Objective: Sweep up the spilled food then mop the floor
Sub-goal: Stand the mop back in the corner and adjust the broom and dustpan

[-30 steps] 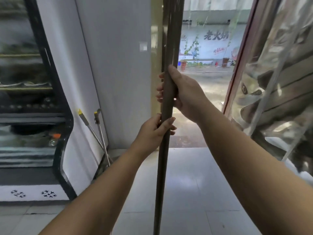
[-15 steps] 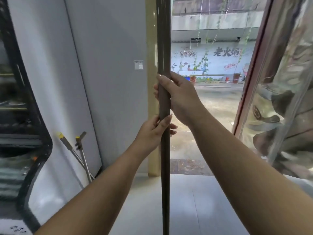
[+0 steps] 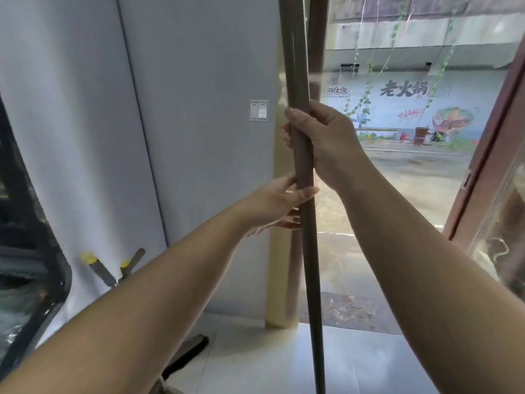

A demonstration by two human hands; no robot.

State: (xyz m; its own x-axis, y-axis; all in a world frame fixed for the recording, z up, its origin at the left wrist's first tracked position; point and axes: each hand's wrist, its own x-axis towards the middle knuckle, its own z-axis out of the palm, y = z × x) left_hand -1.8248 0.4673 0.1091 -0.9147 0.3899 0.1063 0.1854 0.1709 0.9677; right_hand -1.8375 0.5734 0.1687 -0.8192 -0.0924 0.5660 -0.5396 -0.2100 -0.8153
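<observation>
A long brown pole (image 3: pixel 311 265), the handle of a cleaning tool, stands nearly upright in the middle of the view and runs out of frame at top and bottom, so its head is hidden. My right hand (image 3: pixel 324 140) is wrapped around the handle at about chest height. Just below it my left hand (image 3: pixel 278 203) grips the same handle, thumb across the front. No spilled food shows in this view.
Two yellow-tipped tool handles (image 3: pixel 113 268) lean against the grey wall (image 3: pixel 184 166) at lower left, with a dark tool head (image 3: pixel 184 356) on the pale tiled floor (image 3: pixel 369 365). A black-framed display case (image 3: pixel 25 265) is at left. An open doorway (image 3: pixel 397 180) and door frame (image 3: pixel 488 155) lie ahead.
The view has tilted up and shifted, so the doorway and street fill more of the frame. Both hands stay on the handle, which now leans slightly.
</observation>
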